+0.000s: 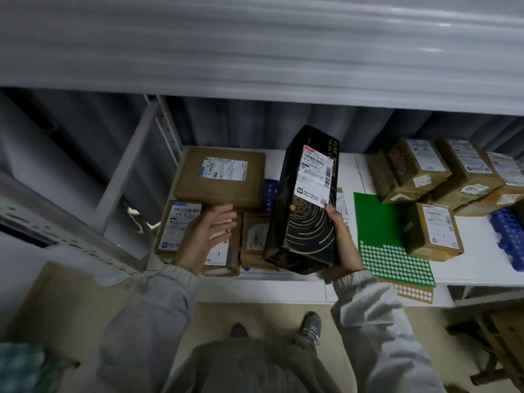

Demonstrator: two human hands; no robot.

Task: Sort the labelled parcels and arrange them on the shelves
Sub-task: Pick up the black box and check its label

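While right hand (341, 245) grips, black parcel (304, 199) stands upright

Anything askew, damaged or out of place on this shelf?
The green dotted sheet hangs over the shelf's front edge, with a brown parcel sitting on it. The brown parcels at the right lean on one another, tilted. The black box is only off the shelf because the right hand holds it.

"PURE" on black box (304, 199)
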